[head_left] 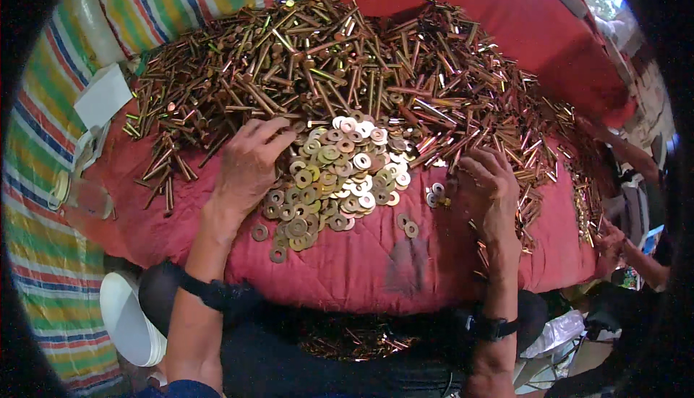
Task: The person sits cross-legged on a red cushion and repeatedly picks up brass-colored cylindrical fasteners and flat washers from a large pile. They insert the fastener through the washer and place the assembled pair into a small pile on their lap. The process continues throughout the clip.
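Note:
A heap of flat metal washers [340, 174] lies in the middle of a red quilted cloth [347, 271]. Behind it rises a wide mound of brass-coloured bolts [289, 58]. My left hand [253, 156] rests at the left edge of the washers, against the front of the bolts, its fingers apart and a little bent. To the right, my right hand [490, 188] hangs over the cloth with its fingers curled inward; the fingertips are in shadow, and what they hold cannot be made out. Beside it lie a few loose washers [436, 194].
A clear plastic jar [83, 197] lies on its side at the left, below a white card [103, 96]. White buckets [130, 318] stand low at the left. Another person's hand [613, 239] is at the right edge. Striped sheeting [54, 253] borders the left side.

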Demonstrator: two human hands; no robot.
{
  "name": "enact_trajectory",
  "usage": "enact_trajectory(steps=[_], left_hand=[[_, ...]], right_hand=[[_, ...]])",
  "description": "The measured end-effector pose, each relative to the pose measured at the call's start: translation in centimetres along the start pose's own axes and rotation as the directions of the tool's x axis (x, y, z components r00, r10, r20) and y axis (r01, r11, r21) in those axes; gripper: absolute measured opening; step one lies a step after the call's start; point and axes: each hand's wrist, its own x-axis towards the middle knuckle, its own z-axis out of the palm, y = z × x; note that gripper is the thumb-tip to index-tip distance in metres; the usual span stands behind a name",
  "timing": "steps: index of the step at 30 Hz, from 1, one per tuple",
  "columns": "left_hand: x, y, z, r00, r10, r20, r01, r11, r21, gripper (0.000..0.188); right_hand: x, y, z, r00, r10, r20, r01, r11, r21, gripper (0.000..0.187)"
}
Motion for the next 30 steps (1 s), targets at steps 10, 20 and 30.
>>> enact_trajectory(steps=[10, 20, 30], left_hand=[[0.1, -0.6, -0.4, 0.997, 0.016, -0.075, -0.006, 0.991, 0.132, 0.02], [-0.6, 1.6, -4.0, 0.996, -0.088, 0.027, 0.09, 0.991, -0.099, 0.019], [-0.9, 3.6, -5.4, 0.95, -0.14, 0.28, 0.182, 0.975, -0.131, 0.017]], right_hand=[[-4.7, -8.0, -1.3, 0.855, 0.131, 0.501, -0.26, 0.946, 0.196, 0.034], [-5.4, -5.7, 0.7, 0.834, 0.06, 0.549, -0.162, 0.977, 0.139, 0.035], [-6.3, -6.2, 1.7, 0.922, 0.008, 0.388, -0.101, 0.971, 0.218, 0.026]])
